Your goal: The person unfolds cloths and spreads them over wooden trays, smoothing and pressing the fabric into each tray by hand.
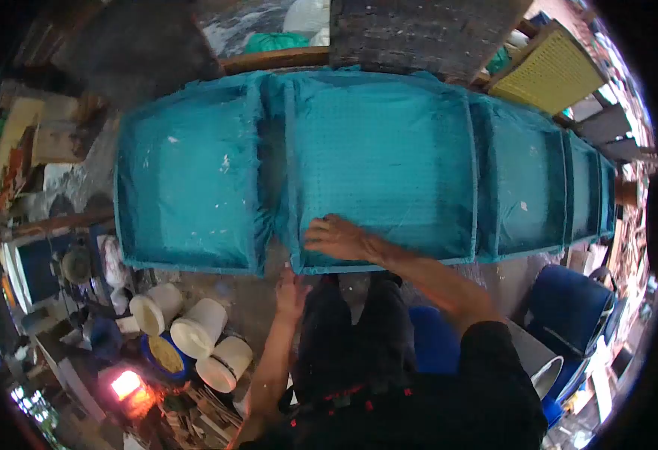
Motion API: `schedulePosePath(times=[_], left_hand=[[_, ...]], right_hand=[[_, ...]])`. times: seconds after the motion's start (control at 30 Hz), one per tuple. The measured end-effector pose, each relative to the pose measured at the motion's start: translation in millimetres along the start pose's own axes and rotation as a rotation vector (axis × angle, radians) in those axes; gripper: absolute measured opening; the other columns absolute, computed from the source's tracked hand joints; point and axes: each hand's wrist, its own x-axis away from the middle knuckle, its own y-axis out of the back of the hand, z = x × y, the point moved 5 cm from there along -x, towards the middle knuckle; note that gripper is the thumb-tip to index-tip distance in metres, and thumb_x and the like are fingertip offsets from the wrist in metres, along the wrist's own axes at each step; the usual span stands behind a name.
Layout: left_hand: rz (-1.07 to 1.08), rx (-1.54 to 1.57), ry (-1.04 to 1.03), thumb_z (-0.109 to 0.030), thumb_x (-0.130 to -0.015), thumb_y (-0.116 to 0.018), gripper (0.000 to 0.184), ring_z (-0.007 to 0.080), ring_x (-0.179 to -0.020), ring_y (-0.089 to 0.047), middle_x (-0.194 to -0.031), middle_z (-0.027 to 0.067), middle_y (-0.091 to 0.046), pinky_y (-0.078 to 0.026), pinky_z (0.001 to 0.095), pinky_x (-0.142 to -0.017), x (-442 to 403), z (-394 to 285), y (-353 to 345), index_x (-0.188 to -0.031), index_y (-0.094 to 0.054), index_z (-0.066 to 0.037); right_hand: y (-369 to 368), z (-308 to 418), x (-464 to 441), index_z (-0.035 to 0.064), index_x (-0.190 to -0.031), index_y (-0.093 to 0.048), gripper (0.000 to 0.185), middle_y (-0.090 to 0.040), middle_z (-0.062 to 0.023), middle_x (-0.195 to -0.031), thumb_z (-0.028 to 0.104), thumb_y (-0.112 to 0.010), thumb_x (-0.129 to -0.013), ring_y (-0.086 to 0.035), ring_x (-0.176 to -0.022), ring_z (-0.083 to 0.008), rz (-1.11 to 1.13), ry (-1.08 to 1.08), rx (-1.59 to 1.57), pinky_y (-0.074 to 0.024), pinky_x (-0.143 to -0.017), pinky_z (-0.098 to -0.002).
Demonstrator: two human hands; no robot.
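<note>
Before me lies a row of shallow frames covered in teal mesh-like sheeting. My right hand (335, 237) is over the near left corner of the middle teal frame (381, 157). Its fingers are loosely bent and somewhat apart, with nothing visible in them. Below that same corner, beside the gap to the left teal frame (186, 180), my left hand (290, 292) points upward with fingers stretched out. Whether its fingertips touch the frame edge I cannot tell. Small pale flecks dot the left frame's sheeting.
White buckets (199, 328) and a blue tub of yellowish material (165, 355) stand lower left, near a glowing orange fire (126, 385). A dark blue container (571, 309) is at lower right. A yellow perforated panel (550, 73) leans at the far right.
</note>
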Motion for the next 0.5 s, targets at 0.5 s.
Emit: schedulePosePath(times=[0.5], left_hand=[[-0.127, -1.079, -1.118, -0.017, -0.085, -0.079, 0.05, 0.0384, -0.127, -0.049, -0.135, 0.0199, -0.053, -0.04, 0.0532, -0.105, 89.1, -145.4, -29.8, -0.128, -0.057, -0.004]], right_hand=[[22.8, -36.5, 92.6, 0.0141, -0.137, -0.059, 0.05, -0.049, -0.0099, -0.148, 0.025, -0.07, -0.09, -0.04, -0.141, -0.0347, -0.426, -0.652, -0.372, -0.0434, -0.104, -0.0592]])
